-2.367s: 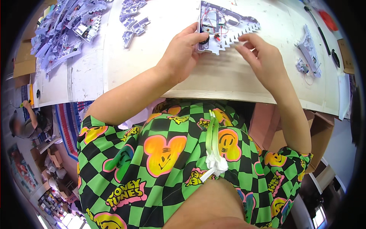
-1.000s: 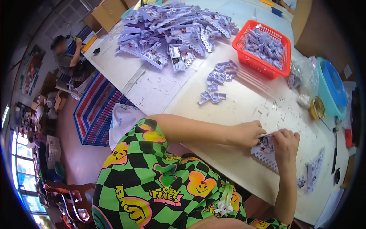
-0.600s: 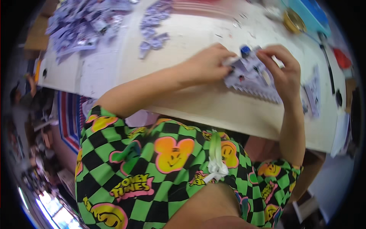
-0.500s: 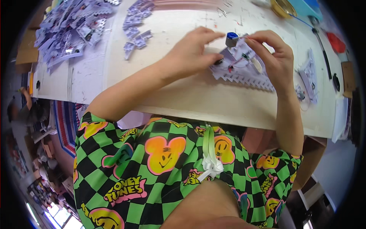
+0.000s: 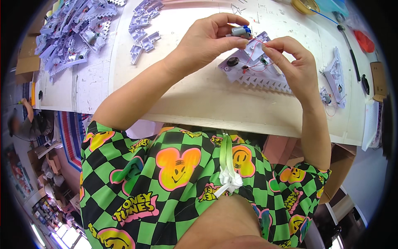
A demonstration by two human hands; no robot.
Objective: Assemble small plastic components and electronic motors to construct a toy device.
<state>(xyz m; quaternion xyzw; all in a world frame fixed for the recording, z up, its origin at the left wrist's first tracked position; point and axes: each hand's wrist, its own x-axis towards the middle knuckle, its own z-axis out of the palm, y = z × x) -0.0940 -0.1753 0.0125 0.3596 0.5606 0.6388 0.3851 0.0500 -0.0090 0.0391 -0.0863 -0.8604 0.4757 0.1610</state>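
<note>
My left hand (image 5: 206, 40) pinches a small silver motor (image 5: 239, 31) with a blue end cap between thumb and fingers. Thin red wires (image 5: 256, 40) run from the motor to my right hand (image 5: 295, 62), whose thumb and index finger close on them. Beneath both hands a pale lilac plastic housing (image 5: 244, 77) with a saw-toothed edge lies on the table. A round black part (image 5: 233, 62) and a small green circuit board (image 5: 264, 61) sit in it. The right hand covers part of the housing's right end.
Similar lilac housings form a big pile (image 5: 74, 37) at the far left. Small lilac brackets (image 5: 141, 35) lie in a column beside it. Another housing (image 5: 336, 76) stands to the right, near a black-handled tool (image 5: 351, 56). Screws (image 5: 237, 9) and a golden bowl (image 5: 306, 7) are at the back.
The motor, upright over the housing before, is now tipped sideways in my left hand, which has moved up and closed on it. The red wires now show stretched toward my right hand.
</note>
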